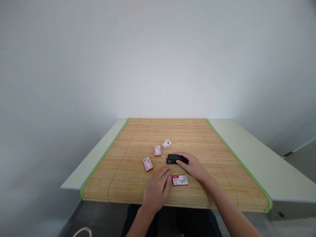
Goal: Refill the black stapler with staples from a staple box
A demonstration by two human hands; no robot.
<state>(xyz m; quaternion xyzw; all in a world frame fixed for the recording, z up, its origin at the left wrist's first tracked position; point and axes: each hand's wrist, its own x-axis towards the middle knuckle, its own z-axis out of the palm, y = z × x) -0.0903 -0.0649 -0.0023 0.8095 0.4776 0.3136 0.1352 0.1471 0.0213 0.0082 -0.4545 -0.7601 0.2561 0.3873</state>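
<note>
Bamboo mat [187, 133] bears four small boxes [157, 151]; right grip [194, 167] clasps black stapler [173, 157], left grip [157, 188] slack, unclenched.

Either a home or an office, can't really be told which. A white surface [247, 148] is set against a plain wall [163, 59] and mostly covered by a mat [172, 130]; the office vibe's given by a stapler [172, 157] and little boxes [148, 164].

Small rectangular card boxes, white with red print [157, 150]: four, one of these marked in black too. Oblong black stapler [172, 157]: one. Slatted tan bamboo mat with green edging [170, 128]: one. White flat-topped table [227, 131]: one. Bare hands: two, a left hand [156, 188] plus a right hand [192, 165]. Dark-clad legs [201, 222]: two.
</note>
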